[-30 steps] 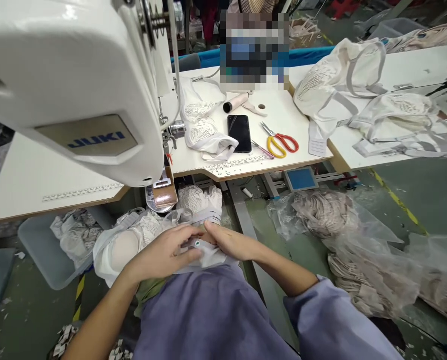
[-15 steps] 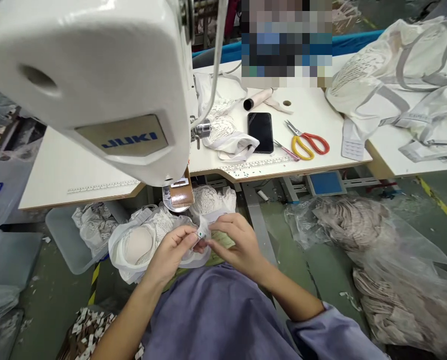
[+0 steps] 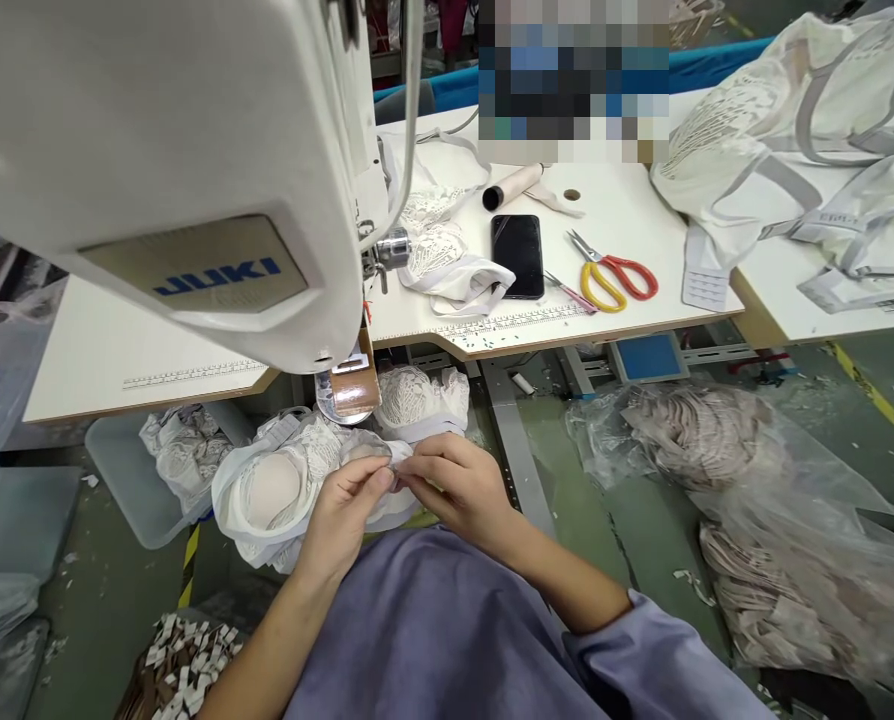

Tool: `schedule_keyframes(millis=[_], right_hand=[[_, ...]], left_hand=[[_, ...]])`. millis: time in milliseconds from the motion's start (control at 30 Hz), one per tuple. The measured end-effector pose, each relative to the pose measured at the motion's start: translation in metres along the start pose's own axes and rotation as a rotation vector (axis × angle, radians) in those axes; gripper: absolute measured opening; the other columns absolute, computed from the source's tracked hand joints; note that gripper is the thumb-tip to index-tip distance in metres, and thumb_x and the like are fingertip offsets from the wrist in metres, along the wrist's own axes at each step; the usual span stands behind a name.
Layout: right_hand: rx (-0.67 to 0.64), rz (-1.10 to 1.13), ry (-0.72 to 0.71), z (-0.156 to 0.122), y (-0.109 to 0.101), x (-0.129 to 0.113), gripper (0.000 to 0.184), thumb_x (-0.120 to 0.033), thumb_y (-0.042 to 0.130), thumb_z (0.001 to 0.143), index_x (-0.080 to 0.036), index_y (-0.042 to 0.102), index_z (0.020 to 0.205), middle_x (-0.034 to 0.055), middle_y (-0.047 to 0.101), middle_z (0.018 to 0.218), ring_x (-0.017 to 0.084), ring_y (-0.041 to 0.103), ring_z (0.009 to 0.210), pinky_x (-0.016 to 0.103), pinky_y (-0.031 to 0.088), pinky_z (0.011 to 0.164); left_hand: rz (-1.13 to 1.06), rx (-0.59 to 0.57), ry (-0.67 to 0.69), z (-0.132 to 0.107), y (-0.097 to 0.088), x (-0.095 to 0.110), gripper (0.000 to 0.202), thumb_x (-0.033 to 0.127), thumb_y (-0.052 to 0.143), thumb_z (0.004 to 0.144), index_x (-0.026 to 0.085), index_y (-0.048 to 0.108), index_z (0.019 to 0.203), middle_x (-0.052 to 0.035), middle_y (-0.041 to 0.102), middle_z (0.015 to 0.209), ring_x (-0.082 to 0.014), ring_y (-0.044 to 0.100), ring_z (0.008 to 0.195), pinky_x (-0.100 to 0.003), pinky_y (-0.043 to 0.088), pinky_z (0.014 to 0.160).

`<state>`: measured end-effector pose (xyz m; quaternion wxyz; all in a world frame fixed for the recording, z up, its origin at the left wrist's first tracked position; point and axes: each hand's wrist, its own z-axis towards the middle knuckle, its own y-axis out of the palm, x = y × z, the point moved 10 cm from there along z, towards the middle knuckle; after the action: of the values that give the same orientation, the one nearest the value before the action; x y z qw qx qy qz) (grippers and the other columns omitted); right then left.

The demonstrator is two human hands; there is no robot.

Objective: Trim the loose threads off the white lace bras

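Observation:
A white lace bra (image 3: 282,485) lies in my lap below the table edge. My left hand (image 3: 346,515) pinches a bit of its white fabric between thumb and fingers. My right hand (image 3: 454,485) meets it from the right, fingers curled and pinched on the same fabric edge. Both hands sit just under the head of a white JUKI sewing machine (image 3: 192,190). Whatever small piece lies between the fingertips is hidden.
On the white table (image 3: 627,215) lie a black phone (image 3: 517,255), red-and-yellow scissors (image 3: 612,280), a cardboard tube (image 3: 511,186) and more white garments (image 3: 784,150). A plastic bin of lace pieces (image 3: 169,455) stands at left. Plastic bags of beige pieces (image 3: 754,500) cover the floor at right.
The hands have drawn closer together and the small tag with a green dot seen earlier is now covered by the fingers. The view has shifted slightly.

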<state>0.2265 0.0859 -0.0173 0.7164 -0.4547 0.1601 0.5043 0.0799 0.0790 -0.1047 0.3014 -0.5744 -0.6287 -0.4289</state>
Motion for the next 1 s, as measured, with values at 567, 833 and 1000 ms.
schedule_keyframes(millis=[567, 833, 1000], right_hand=[[-0.183, -0.235, 0.003, 0.003, 0.009, 0.013, 0.018, -0.025, 0.053, 0.103, -0.022, 0.069, 0.094, 0.0029, 0.072, 0.085, 0.015, 0.066, 0.077, 0.026, 0.048, 0.067], [-0.116, -0.204, -0.201, 0.004, 0.007, 0.002, 0.014, -0.02, 0.055, 0.097, -0.024, 0.065, 0.087, -0.0002, 0.069, 0.075, 0.013, 0.058, 0.065, 0.027, 0.041, 0.057], [-0.011, 0.039, 0.029, 0.007, -0.023, 0.036, 0.011, -0.016, 0.058, 0.095, -0.023, 0.06, 0.087, 0.0019, 0.065, 0.078, 0.017, 0.06, 0.075, 0.029, 0.048, 0.067]], left_hand=[[0.327, 0.074, 0.143, -0.001, -0.001, 0.009, 0.026, 0.043, 0.07, 0.092, 0.024, 0.08, 0.107, -0.0072, 0.076, 0.11, -0.0234, 0.069, 0.103, -0.033, 0.052, 0.095], [-0.197, 0.07, -0.06, 0.011, 0.006, -0.02, 0.031, 0.043, 0.087, 0.074, 0.019, 0.08, 0.093, -0.002, 0.073, 0.077, -0.0134, 0.065, 0.073, -0.024, 0.053, 0.072], [-0.35, 0.028, -0.127, 0.006, 0.014, -0.02, 0.03, 0.039, 0.089, 0.072, 0.017, 0.08, 0.091, -0.0057, 0.077, 0.083, -0.0142, 0.069, 0.075, -0.027, 0.056, 0.078]])
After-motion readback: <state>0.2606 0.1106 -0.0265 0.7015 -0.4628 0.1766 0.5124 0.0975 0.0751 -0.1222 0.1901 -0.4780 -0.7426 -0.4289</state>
